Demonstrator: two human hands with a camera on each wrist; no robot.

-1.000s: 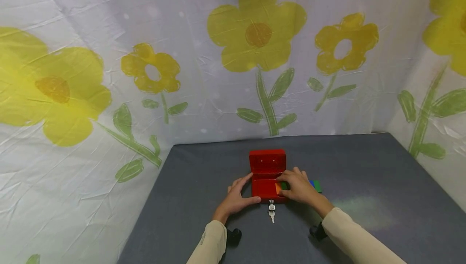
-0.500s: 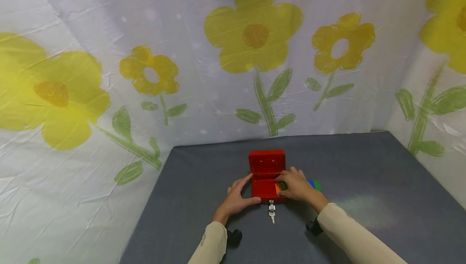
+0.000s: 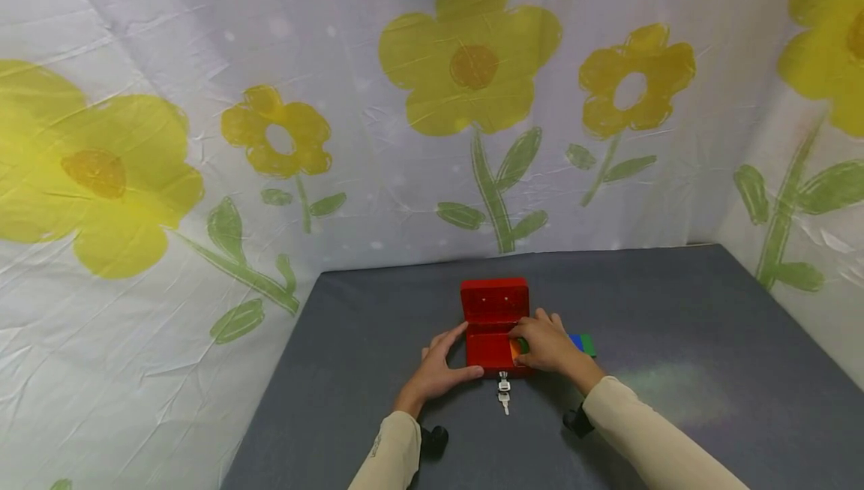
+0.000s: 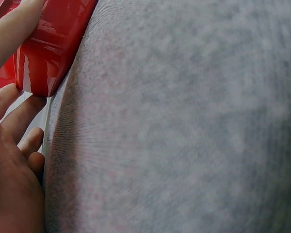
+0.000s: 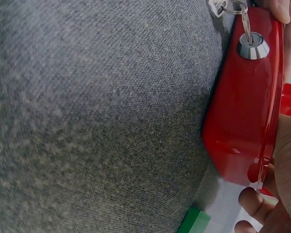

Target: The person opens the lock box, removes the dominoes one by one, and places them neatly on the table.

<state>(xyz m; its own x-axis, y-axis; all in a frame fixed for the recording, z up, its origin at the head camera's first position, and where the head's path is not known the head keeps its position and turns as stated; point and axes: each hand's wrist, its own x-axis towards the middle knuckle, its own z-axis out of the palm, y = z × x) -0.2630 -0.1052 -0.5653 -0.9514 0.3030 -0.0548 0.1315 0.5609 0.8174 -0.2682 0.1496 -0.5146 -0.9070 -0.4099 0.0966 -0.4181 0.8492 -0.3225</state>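
Note:
A red cash box (image 3: 490, 349) stands on the table with its lid (image 3: 495, 300) raised. My left hand (image 3: 435, 371) holds the box's left side, thumb at the front wall and forefinger near the back corner; other fingers lie along the side in the left wrist view. My right hand (image 3: 550, 344) reaches over the box's right wall, thumb and forefinger pinching a green block (image 3: 524, 344) inside. Beside it lies an orange block (image 3: 516, 350), partly covered by the fingers. From the front lock (image 5: 252, 46) hangs a key ring with keys (image 3: 504, 392).
Just right of the box, partly behind my right hand, lie a blue block (image 3: 576, 341) and another green block (image 3: 589, 345). A dark grey cloth covers the table (image 3: 378, 302). A white sheet (image 3: 378, 205) with painted flowers hangs behind and at both sides.
My right hand has shifted slightly left over the box, its forearm and sleeve moving left too. The left hand and the box have stayed in place. The head view has tilted very slightly.

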